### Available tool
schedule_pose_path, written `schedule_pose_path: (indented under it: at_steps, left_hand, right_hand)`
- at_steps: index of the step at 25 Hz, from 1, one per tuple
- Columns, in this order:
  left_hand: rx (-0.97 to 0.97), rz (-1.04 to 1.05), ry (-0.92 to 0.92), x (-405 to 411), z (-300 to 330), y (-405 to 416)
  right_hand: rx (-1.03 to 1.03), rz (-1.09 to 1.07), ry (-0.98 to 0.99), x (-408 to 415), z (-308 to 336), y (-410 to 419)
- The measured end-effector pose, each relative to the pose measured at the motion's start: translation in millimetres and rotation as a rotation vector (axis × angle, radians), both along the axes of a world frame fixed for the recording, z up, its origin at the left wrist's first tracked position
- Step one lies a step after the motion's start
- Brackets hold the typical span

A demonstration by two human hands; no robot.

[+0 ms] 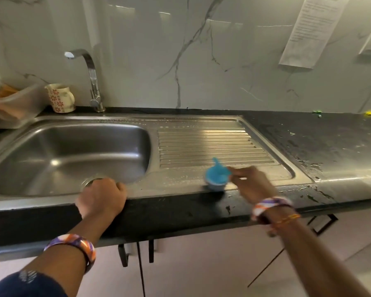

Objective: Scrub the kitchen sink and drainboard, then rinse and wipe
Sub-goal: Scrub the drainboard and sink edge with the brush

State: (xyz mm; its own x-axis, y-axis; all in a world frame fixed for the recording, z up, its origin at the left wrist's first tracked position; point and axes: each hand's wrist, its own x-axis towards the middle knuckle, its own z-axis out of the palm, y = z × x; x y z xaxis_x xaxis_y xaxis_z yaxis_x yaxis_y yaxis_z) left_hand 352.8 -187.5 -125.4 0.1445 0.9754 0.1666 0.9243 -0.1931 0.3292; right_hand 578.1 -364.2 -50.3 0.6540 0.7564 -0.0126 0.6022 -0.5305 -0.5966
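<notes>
The right hand is pinching a blue scrub brush at its near side, fingers curled round the brush's top, and the brush is sitting on the flat steel lip at the 6 o'clock edge of the drainboard, just below the ribbed part. The brush and the hand are blurred, so the exact finger placement is hard to read. Small white specks, possibly suds, are lying along that lip and along the drainboard's 12 o'clock edge.

The left hand is resting on the front rim of the sink at about 6 o'clock of the basin, fingers curled down over the edge and holding nothing else. Just beyond its knuckles the round drain is showing in the basin floor. Both wrists are wearing patterned bangles.

The faucet is standing at 12 o'clock of the basin, its spout pointing toward 9 o'clock. At 11 o'clock a cream mug with red flowers is sitting on the black countertop, and beside it, toward 9 o'clock, a clear plastic container. The countertop at 3 o'clock of the drainboard is looking wet. A printed paper sheet is hanging on the marble wall at 1 o'clock.
</notes>
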Motion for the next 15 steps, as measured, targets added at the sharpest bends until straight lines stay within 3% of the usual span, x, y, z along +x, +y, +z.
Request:
schedule_pose_path:
  at_steps: [3, 5, 7, 11, 15]
  left_hand:
    - [-0.001, -0.005, 0.02, 1, -1, 0]
    - [0.018, -0.023, 0.02, 2, 0, 0]
    - [0.064, -0.052, 0.047, 1, 0, 2]
    - [0.148, -0.057, 0.072, -1, -1, 1]
    - [0.143, -0.044, 0.059, -6, -6, 3]
  right_hand:
    - [-0.11, -0.322, -0.088, 67, 16, -43]
    - [-0.136, -0.421, -0.129, 77, 18, -46]
    - [-0.06, -0.341, -0.094, 51, 11, -27]
    - [0.077, 0.05, 0.076, -64, -14, 38]
    - [0.051, 0.177, 0.011, -89, -16, 58]
